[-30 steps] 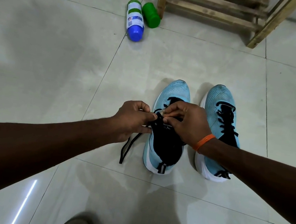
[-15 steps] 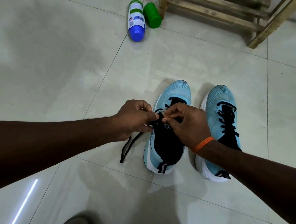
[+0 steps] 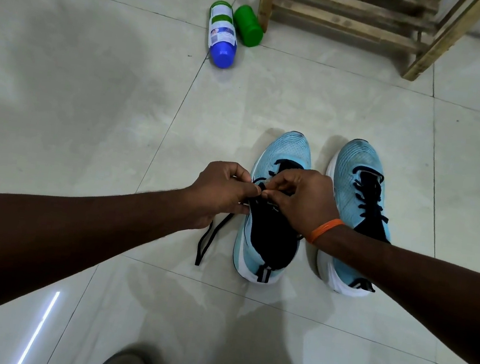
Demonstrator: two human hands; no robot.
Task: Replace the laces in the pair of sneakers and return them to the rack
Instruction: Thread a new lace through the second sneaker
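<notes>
Head view, lace (image 3: 210, 239) pinched, left hand (image 3: 221, 193)

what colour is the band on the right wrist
Orange; the band shows best in the head view.

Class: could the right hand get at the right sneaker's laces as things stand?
Probably yes. The right hand, pinching the lace at the left sneaker, has the right sneaker's laces uncovered beside it; it must let go first.
</notes>
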